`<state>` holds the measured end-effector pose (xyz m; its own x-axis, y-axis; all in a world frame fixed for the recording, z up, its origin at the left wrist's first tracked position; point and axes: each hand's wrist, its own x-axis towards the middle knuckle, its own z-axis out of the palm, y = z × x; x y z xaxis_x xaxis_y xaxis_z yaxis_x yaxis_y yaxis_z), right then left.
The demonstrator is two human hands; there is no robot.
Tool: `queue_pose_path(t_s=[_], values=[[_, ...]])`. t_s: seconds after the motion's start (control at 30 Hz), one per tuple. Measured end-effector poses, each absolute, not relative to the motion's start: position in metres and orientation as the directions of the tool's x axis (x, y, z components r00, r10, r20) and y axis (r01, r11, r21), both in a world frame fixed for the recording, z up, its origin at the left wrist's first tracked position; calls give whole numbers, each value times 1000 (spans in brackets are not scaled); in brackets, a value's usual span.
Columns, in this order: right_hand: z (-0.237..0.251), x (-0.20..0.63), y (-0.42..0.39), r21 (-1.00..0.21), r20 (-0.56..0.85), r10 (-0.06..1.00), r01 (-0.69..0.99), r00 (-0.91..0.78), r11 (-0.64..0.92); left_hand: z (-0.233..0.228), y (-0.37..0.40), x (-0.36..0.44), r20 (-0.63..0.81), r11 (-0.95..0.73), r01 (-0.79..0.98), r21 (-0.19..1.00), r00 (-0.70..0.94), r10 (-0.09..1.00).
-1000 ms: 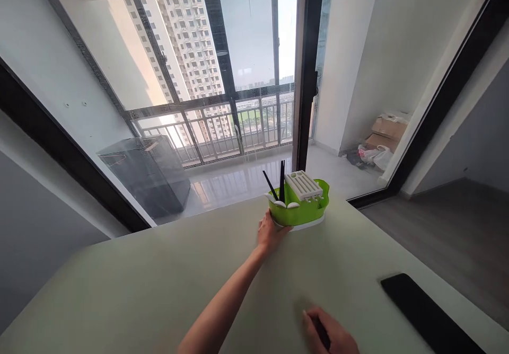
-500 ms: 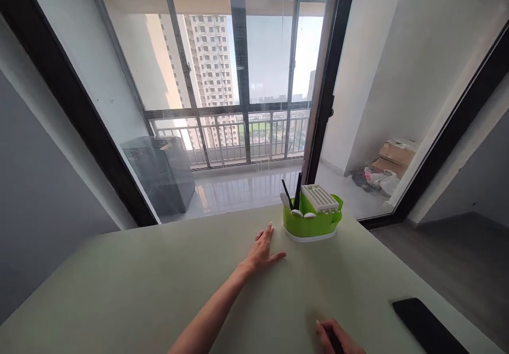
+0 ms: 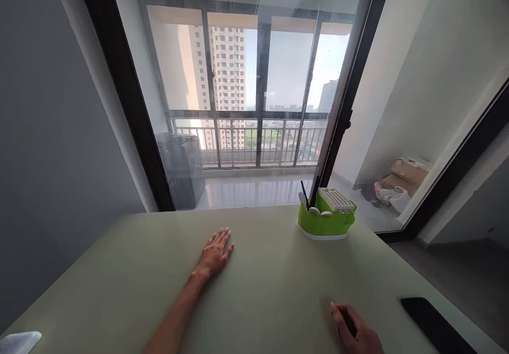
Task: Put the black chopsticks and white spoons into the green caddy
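My left hand (image 3: 214, 253) lies flat on the pale green tabletop (image 3: 262, 274), palm down with its fingers stretched out. Nothing is in it. Near the front edge of the view, my right hand (image 3: 356, 328) rests on the table with the fingers curled in. A dark patch shows between thumb and fingers; whether it is a thing or shadow I cannot make out. Beyond both hands, to the right, stands a green utensil caddy (image 3: 324, 224) with a white slotted top, holding white spoons and dark sticks.
A black flat object (image 3: 435, 322) lies at the table's right edge. Something pale and shiny (image 3: 20, 342) sits at the lower left corner. Glass sliding doors border the far side, with a dark appliance (image 3: 183, 168) behind them. Cardboard and bags (image 3: 405, 182) are on the floor at right.
My left hand has slid left across the table, away from the green caddy. The view has turned a little to the left. My right hand stays curled on the table.
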<state>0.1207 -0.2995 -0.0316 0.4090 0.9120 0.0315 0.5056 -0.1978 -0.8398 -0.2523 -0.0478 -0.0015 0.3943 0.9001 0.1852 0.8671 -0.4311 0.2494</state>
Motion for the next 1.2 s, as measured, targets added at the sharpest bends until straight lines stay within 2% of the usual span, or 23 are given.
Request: queue_pose_path(t_s=[0.17,0.4,1.2], values=[[-36,125,-302,-827,22,917,522,399,-207,-6,-70,-276,217,-391,907,157,355,909],[-43,126,-307,-824,15,899,514,437,-236,-11,-96,-293,231,-396,910,126,361,904],[-30,113,-314,-861,118,900,495,419,-117,-20,-105,-290,335,-416,899,138,353,874]])
